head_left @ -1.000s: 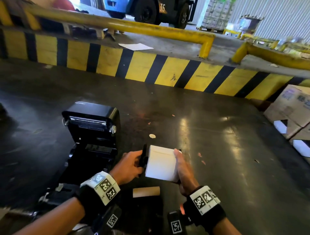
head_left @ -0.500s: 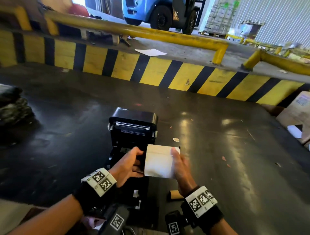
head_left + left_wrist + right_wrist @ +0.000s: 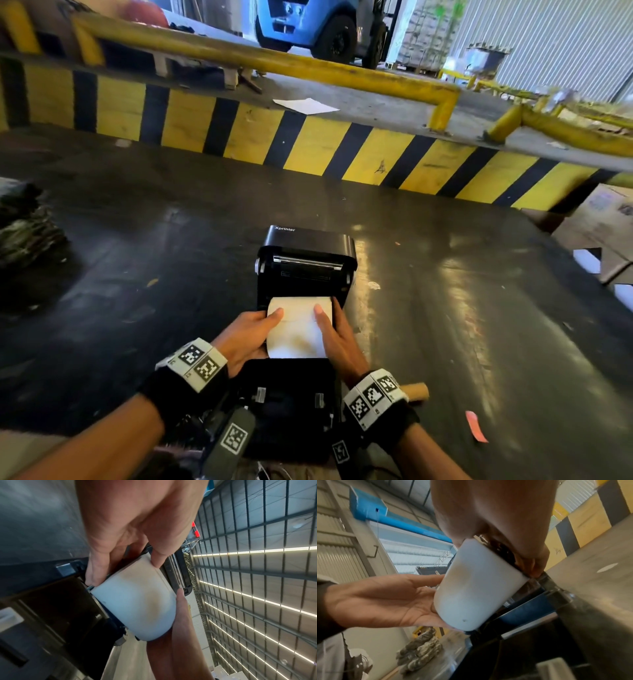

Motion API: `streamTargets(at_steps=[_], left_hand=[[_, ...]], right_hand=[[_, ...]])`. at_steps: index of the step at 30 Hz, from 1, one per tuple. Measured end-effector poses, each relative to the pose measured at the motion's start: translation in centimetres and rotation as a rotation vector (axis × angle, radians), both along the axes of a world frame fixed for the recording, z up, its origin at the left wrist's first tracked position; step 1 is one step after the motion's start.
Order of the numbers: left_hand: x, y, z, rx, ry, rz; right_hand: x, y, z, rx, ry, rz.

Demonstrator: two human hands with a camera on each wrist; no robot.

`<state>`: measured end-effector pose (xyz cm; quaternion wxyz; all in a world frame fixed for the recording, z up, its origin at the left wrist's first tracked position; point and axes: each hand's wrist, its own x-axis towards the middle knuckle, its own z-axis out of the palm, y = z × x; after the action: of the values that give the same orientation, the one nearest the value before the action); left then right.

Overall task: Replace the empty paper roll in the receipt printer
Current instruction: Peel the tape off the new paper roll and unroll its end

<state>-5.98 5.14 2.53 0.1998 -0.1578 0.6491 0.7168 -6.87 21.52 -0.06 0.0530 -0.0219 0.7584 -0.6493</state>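
**New roll sitting over the open printer**

Both hands are working at centre frame: the left hand (image 3: pixel 247 337) and right hand (image 3: pixel 337 339) are gripping the white paper roll (image 3: pixel 298 327) by its ends, thumbs lying on top, over the open bay of the black receipt printer (image 3: pixel 306 263). The empty cardboard core (image 3: pixel 416 390) is lying on the dark worktop (image 3: pixel 479 308), lower right.

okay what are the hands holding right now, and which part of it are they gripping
Both hold the white paper roll over the open printer. The left hand and right hand clasp its two opposite ends, each thumb lying on the curved paper surface.
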Motion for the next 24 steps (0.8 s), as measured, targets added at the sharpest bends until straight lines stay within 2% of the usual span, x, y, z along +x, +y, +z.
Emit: streamTargets(at_steps=[5, 7, 13, 16, 24], left_hand=[[-0.6, -0.2, -1.2, -0.073, -0.005, -0.030], [-0.9, -0.5, -1.6, -0.122, -0.017, -0.055], [-1.3, -0.5, -3.1, -0.182, -0.013, -0.116], [-1.1, -0.4, -4.0, -0.271, 0.025, -0.157], [-1.0, -0.7, -5.5, -0.573, 0.132, -0.252]], right_hand=[[-0.9, 0.8, -3.6, 0.307, -0.011, 0.082], [-0.7, 0.8, -3.7, 0.377, -0.049, 0.093], [-1.2, 1.8, -5.1, 0.521, -0.109, 0.117], [-0.7, 2.3, -5.0, 0.611, -0.129, 0.177], [0.3, 2.6, -6.1, 0.670, -0.188, 0.204]])
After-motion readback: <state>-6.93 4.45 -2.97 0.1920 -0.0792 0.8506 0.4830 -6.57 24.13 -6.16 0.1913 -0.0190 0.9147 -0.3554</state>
